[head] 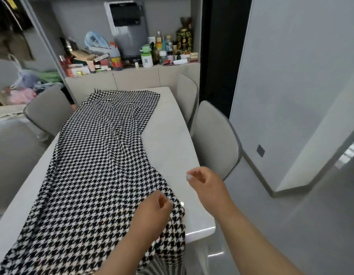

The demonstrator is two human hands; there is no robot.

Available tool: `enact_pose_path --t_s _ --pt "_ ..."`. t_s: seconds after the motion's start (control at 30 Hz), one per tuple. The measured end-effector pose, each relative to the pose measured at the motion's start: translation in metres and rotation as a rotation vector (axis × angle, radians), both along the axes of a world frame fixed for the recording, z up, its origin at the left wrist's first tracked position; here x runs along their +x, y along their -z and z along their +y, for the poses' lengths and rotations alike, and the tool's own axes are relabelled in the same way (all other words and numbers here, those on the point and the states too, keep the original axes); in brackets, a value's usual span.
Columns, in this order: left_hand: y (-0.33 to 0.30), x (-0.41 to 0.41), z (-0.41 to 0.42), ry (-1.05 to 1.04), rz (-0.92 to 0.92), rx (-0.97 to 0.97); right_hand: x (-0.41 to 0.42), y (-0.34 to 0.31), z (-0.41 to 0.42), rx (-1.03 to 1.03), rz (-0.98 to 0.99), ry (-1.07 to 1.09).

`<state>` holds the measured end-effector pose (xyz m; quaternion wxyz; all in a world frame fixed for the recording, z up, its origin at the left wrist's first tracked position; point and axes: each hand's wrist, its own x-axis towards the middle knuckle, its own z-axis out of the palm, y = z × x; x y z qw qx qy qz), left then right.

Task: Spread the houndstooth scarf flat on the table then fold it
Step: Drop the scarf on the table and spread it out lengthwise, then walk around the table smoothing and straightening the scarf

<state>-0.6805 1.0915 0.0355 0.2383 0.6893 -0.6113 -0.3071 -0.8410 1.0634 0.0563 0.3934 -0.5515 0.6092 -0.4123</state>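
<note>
We see the houndstooth scarf point(104, 159) lying lengthwise along the white tabletop point(172, 147), its far fringed end near the tabletop's far edge and its near end hanging over the near edge. Long creases run down the middle of the scarf, so it is not quite flat. Its near right corner drapes over the tabletop's near right corner.

Our left hand point(152, 213) rests over that near right part of the scarf, fingers curled, thumb and forefinger close together at the cloth's edge; we cannot tell whether the grip actually pinches the fabric. Our right hand point(206, 185) hovers just to the right of the scarf, above bare tabletop, fingers loosely curled with thumb and forefinger apart and nothing of the scarf in them.

Grey upholstered chairs point(214, 139) stand along both sides of the tabletop. Beyond the far end of the scarf a sideboard shelf point(132, 70) is crowded with bottles, boxes and a green-lidded flask point(146, 56).
</note>
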Motion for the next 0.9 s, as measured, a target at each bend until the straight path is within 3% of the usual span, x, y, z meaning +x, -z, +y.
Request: enact_pose_path --t_s 0.37,0.63,0.9 --pt "-0.019 -0.181 -0.092 0.029 -0.029 -0.038 -0.197 -0.022 -0.080 -0.011 0.052 0.075" --pt "-0.025 -0.224 -0.188 -0.032 -0.019 -0.072 -0.254 -0.022 -0.158 -0.017 0.035 0.114" --pt "-0.022 -0.248 -0.327 -0.162 0.023 -0.124 -0.294 -0.033 -0.301 -0.035 0.095 0.027"
